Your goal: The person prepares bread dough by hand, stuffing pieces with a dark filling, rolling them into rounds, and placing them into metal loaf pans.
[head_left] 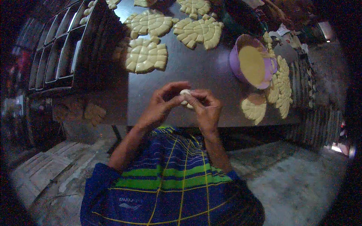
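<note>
Above the near part of a dark metal table (158, 75), a small piece of pale dough (185, 92) is held between both hands. My left hand (166, 101) has its thumb pressed on the dough from the left, with fingers curved above it. My right hand (203, 109) pinches it from the right, thumb and index finger on it. Part of the dough is hidden behind the fingers.
Several segmented pale dough shapes (146, 55) lie across the back and right of the table. A purple bowl (235, 56) of yellow paste stands at right. A stack of dark metal trays (56, 56) is at left. The concrete floor (286, 180) shows below.
</note>
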Action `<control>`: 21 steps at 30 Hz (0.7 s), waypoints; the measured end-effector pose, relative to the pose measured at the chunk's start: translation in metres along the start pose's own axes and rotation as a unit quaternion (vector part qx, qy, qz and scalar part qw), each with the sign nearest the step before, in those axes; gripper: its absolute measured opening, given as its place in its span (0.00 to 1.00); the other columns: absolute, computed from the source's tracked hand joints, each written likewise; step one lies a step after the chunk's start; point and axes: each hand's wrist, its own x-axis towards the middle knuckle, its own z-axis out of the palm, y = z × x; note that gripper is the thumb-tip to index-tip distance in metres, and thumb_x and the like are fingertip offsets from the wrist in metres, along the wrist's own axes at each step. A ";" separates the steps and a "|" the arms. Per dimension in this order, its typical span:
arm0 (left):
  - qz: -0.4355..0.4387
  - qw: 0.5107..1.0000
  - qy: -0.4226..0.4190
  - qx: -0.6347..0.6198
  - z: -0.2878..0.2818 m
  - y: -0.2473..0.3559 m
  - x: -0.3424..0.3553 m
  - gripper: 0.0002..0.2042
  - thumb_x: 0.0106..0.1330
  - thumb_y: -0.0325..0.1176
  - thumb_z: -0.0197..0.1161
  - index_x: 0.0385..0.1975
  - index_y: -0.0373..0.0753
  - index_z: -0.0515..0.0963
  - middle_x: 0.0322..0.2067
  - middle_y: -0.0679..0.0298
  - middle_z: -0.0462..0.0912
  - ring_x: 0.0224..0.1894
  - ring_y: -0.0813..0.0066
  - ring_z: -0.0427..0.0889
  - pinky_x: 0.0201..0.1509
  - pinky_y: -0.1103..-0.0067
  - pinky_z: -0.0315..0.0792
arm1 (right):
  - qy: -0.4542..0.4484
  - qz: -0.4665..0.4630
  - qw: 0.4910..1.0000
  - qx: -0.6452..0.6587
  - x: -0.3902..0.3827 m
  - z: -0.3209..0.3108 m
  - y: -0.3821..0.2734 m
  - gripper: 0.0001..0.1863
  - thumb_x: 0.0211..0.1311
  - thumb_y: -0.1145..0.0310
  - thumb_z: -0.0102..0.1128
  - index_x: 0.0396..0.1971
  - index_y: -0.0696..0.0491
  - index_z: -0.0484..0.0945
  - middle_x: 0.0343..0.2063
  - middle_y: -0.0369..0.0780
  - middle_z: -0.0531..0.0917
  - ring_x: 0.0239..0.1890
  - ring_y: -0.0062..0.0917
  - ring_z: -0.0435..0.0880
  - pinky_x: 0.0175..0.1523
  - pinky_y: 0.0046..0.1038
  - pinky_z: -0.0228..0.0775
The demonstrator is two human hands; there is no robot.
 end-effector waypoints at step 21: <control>0.009 0.987 -0.031 0.157 -0.010 -0.028 0.004 0.13 0.68 0.34 0.60 0.45 0.31 0.80 0.37 0.59 0.85 0.38 0.75 0.81 0.45 0.77 0.75 | -0.019 -0.236 0.915 -0.328 0.012 -0.015 0.009 0.10 0.58 0.70 0.63 0.40 0.51 0.84 0.31 0.40 0.83 0.34 0.32 0.83 0.40 0.31 0.75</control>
